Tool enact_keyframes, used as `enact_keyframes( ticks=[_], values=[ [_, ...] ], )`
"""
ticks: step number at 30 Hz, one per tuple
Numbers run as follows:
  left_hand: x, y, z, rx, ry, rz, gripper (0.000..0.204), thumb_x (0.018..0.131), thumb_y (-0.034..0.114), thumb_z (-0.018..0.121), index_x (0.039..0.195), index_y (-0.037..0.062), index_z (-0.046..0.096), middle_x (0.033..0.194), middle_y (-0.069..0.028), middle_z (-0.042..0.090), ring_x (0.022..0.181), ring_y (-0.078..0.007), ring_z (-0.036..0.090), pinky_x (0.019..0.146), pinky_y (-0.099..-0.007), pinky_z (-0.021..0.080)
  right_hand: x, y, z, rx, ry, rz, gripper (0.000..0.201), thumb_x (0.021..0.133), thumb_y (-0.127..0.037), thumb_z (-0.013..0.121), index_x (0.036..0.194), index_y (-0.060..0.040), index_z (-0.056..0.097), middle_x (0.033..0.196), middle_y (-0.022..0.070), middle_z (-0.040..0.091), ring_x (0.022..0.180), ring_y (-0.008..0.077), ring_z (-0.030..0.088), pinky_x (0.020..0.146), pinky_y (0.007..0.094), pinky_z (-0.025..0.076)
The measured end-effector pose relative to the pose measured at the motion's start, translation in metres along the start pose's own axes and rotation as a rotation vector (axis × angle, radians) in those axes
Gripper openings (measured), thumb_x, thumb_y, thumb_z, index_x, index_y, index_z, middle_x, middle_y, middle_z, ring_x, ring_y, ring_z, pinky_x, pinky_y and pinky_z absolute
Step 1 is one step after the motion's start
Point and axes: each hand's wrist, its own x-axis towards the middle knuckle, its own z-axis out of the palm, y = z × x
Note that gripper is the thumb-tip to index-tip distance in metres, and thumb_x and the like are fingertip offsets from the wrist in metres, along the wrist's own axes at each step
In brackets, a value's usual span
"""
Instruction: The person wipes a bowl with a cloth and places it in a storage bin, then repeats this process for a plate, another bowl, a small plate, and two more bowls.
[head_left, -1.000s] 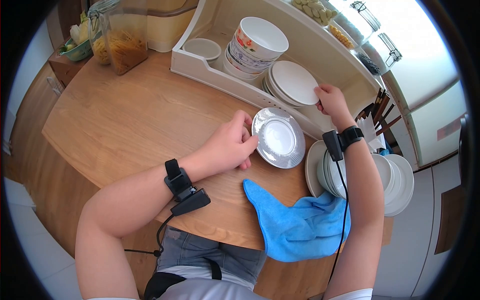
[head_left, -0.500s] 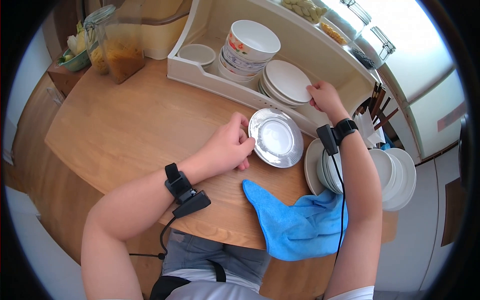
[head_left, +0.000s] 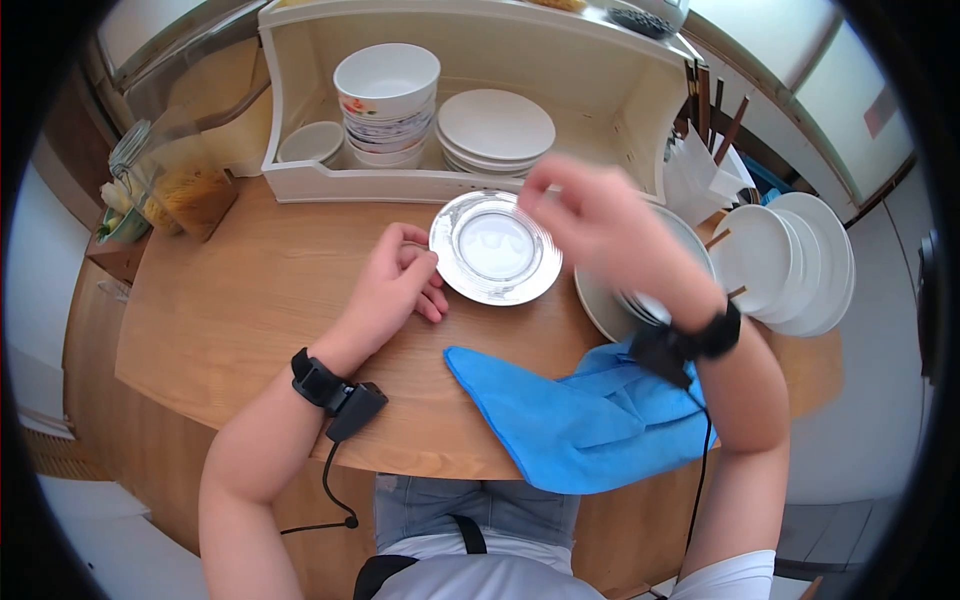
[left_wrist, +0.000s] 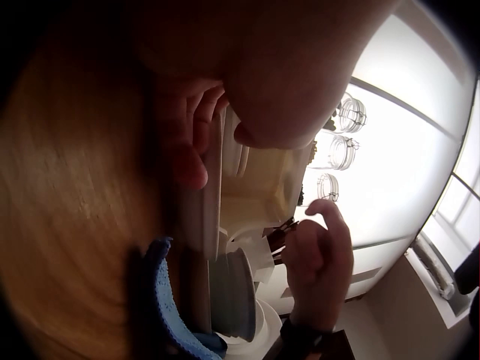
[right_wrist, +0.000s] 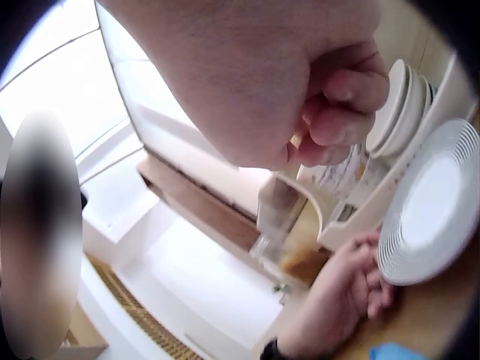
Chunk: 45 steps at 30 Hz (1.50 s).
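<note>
White plate with grey concentric rings at the rim (head_left: 497,248): one, at the front lip of the open cream shelf unit (head_left: 400,187); whether it lies flat on the light wood table (head_left: 250,320) or leans against the lip, cannot tell. Left hand (head_left: 393,280): at the plate's left rim, fingers relaxed and loosely bent, not closed about it; touching or just beside, cannot tell exactly. Right hand (head_left: 600,220): blurred, raised over the table, its fingertips overlapping the plate's right rim in the head view; fingers loosely curled, partly open, nothing seen in their hold. Plain white round plates (head_left: 497,125): one stack, inside the shelf, behind the ringed plate. White bowls, the upper one with a red floral mark (head_left: 387,85): one stack, inside, left of those plates. Shallow pale dishes (head_left: 312,142): small pile, inside, far left. Bright blue cloth (head_left: 575,420): one, rumpled, at the table's near edge, partly under the right forearm. Larger white plates (head_left: 825,270): several, overlapping, at far right. Dark brown chopsticks (head_left: 733,130): a bunch, in a white holder (head_left: 703,170) beside the shelf's right end. Clear jar of yellow pasta (head_left: 190,207): at the table's far left.
</note>
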Motion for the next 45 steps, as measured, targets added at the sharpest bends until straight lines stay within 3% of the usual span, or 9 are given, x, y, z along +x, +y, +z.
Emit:
enact_keyframes(
  ticks=[1,4,8,15,29,31,32,35,45],
  values=[
    [0.001,-0.001,0.001,0.009,-0.003,-0.003,0.027,0.102,0.017,0.052,0.121,0.0003,0.044,0.087,-0.0097,0.059,0.061,-0.0175,0.063,0.05,-0.0258,0.052,-0.022,-0.007,0.011,-0.025,-0.05,-0.164,0.01,0.095,-0.015,0.064,0.094,-0.0053,0.062,0.058,0.007,0.056,0.05,0.015,0.055,0.048,0.0298,0.041],
    [0.003,0.005,0.01,0.075,0.118,-0.003,0.024,0.101,0.023,0.061,0.098,0.0041,0.047,0.072,-0.0051,0.058,0.054,-0.0132,0.063,0.044,-0.0239,0.049,-0.064,0.002,0.048,-0.019,-0.181,-0.301,0.01,0.089,-0.013,0.066,0.093,-0.0052,0.062,0.063,0.0134,0.06,0.057,0.0321,0.061,0.055,0.0419,0.048],
    [0.015,0.018,0.011,0.232,0.082,-0.195,0.03,0.098,0.031,0.067,0.092,0.0066,0.051,0.071,-0.0005,0.057,0.053,-0.0093,0.061,0.042,-0.0209,0.045,-0.081,0.021,0.078,-0.014,-0.258,-0.245,0.022,0.091,-0.024,0.065,0.097,-0.0045,0.057,0.08,0.0155,0.065,0.072,0.0378,0.065,0.063,0.0484,0.053],
    [0.015,0.016,0.015,0.314,0.04,-0.127,0.029,0.097,0.025,0.07,0.088,0.0051,0.05,0.069,-0.0024,0.061,0.051,-0.009,0.062,0.04,-0.0206,0.044,-0.088,0.042,0.077,0.029,-0.238,-0.265,0.028,0.086,-0.024,0.072,0.093,-0.0043,0.054,0.086,0.0127,0.061,0.077,0.0356,0.065,0.063,0.0457,0.054],
    [0.007,0.024,-0.009,-0.052,0.001,-0.129,0.036,0.1,0.027,0.054,0.119,-0.0035,0.059,0.082,-0.0056,0.07,0.051,-0.0112,0.062,0.041,-0.0215,0.046,-0.087,0.059,0.085,-0.005,-0.202,-0.33,0.015,0.086,-0.016,0.07,0.091,-0.0076,0.059,0.083,0.0085,0.06,0.07,0.031,0.063,0.057,0.0418,0.052],
    [0.008,0.024,-0.012,-0.093,0.004,-0.049,0.039,0.1,0.025,0.053,0.124,-0.0055,0.058,0.093,-0.0077,0.072,0.071,-0.0137,0.069,0.059,-0.0256,0.056,-0.087,0.059,0.085,-0.001,-0.189,-0.335,0.017,0.086,-0.017,0.07,0.091,-0.007,0.058,0.085,0.0092,0.061,0.07,0.0315,0.063,0.058,0.0413,0.051],
    [0.009,0.026,-0.009,-0.194,0.047,-0.033,0.044,0.1,0.024,0.052,0.131,-0.0076,0.054,0.113,-0.0124,0.07,0.1,-0.0186,0.069,0.087,-0.0315,0.056,-0.088,0.058,0.084,-0.002,-0.188,-0.335,0.017,0.086,-0.017,0.07,0.091,-0.007,0.058,0.085,0.0092,0.061,0.07,0.0315,0.063,0.058,0.0413,0.051],
    [0.005,0.032,-0.015,-0.279,-0.099,0.024,0.047,0.1,0.022,0.051,0.135,-0.0092,0.051,0.129,-0.016,0.064,0.117,-0.0227,0.063,0.104,-0.0359,0.048,-0.089,0.055,0.081,-0.008,-0.211,-0.318,0.022,0.086,-0.022,0.073,0.094,-0.0066,0.06,0.088,0.0087,0.064,0.072,0.0308,0.065,0.06,0.0407,0.052],
    [0.004,0.016,-0.01,-0.356,-0.256,-0.086,0.055,0.096,0.02,0.049,0.141,-0.0112,0.045,0.135,-0.0221,0.06,0.121,-0.0287,0.061,0.107,-0.0375,0.047,-0.085,0.053,0.073,0.061,-0.32,-0.269,0.023,0.082,-0.021,0.075,0.097,-0.0066,0.064,0.09,0.012,0.069,0.084,0.0342,0.068,0.072,0.0449,0.055]
  ],
)
